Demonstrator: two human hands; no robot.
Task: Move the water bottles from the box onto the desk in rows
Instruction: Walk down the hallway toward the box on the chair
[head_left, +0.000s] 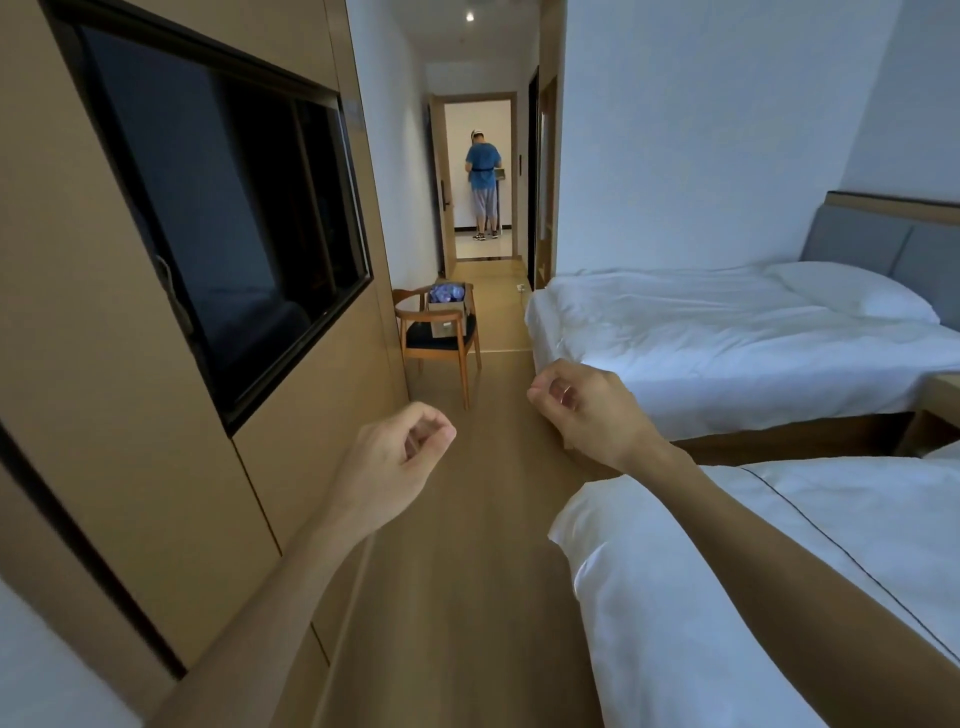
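Note:
A cardboard box rests on the seat of a wooden chair far ahead by the left wall. Water bottles with bluish wrap show in its open top. My left hand is held out in front of me, fingers curled shut with nothing in them. My right hand is also raised, loosely closed and empty. Both hands are well short of the box. No desk is visible.
A wall-mounted dark TV sits on the wood-panel wall at left. Two white beds stand on the right, leaving a wooden-floor aisle between. A person stands in the far doorway.

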